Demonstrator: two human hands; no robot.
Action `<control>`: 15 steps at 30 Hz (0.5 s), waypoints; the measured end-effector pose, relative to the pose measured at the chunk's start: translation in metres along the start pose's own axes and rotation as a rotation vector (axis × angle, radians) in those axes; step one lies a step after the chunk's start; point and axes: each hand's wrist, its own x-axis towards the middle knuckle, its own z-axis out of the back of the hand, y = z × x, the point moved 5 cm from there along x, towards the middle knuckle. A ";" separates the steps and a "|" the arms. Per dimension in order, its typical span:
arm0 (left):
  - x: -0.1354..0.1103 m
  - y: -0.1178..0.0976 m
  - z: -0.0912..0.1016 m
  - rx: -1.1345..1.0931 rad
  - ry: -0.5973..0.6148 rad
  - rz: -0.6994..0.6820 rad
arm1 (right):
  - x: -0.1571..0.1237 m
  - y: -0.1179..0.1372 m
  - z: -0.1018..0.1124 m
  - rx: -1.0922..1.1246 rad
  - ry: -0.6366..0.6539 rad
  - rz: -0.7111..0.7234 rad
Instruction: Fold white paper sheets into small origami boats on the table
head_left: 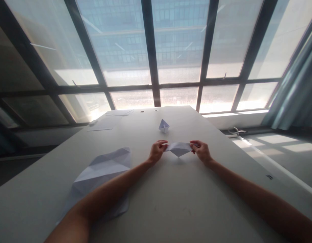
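A folded piece of white paper (180,149) is stretched between my two hands, its lower point hanging down just over the table. My left hand (157,151) pinches the left end with thumb and fingers. At the opposite end, my right hand (200,151) grips the paper the same way. Beyond them a small folded paper boat (164,126) stands on the white table (168,212). To the left lies a large creased sheet of paper (102,168), partly covered by my left forearm.
Flat sheets of paper (101,124) lie at the table's far left. Two small round holes show near the far edge. Large windows (178,44) rise behind the table. A blue-grey curtain (295,81) hangs at right, and a white cable (236,131) sits near the wall.
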 end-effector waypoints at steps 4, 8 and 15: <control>-0.001 -0.001 -0.004 -0.155 0.041 0.091 | 0.001 0.003 0.003 -0.037 -0.045 0.078; -0.003 -0.023 0.004 -0.008 -0.060 -0.059 | -0.008 0.024 0.004 -0.190 -0.067 0.287; -0.018 -0.059 0.013 0.332 -0.145 -0.487 | -0.028 0.052 0.000 -0.365 -0.018 0.625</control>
